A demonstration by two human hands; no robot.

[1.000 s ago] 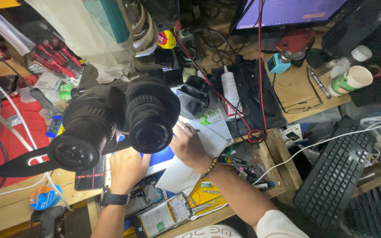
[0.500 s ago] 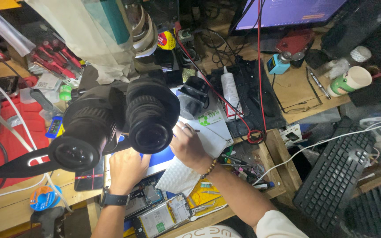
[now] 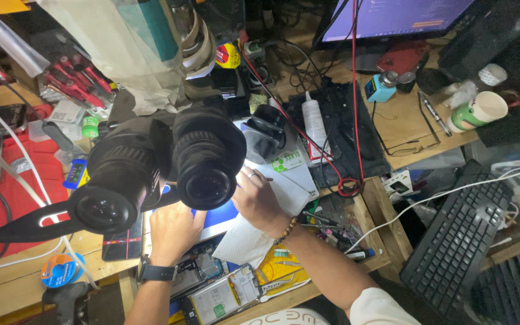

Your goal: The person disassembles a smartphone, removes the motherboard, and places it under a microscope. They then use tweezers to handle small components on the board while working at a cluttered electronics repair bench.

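Nothing has shifted since earlier; both hands, left hand (image 3: 173,232) and right hand (image 3: 259,200), stay close together under the microscope (image 3: 157,165), grip hidden; blue mat (image 3: 221,213) beneath, hemmed by clutter.

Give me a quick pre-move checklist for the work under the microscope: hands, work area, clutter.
1. Left hand on the blue mat below the microscope eyepieces: ok.
2. Right hand planted beside the lit work spot: ok.
3. What the hands hold: cannot tell, the eyepieces hide the fingertips.
4. White tissue under the right wrist, lying flat: ok.
5. Opened phones at the near table edge, close to the left forearm: not ok, easily knocked.
6. Red cable running past the right hand, apart from it: ok.
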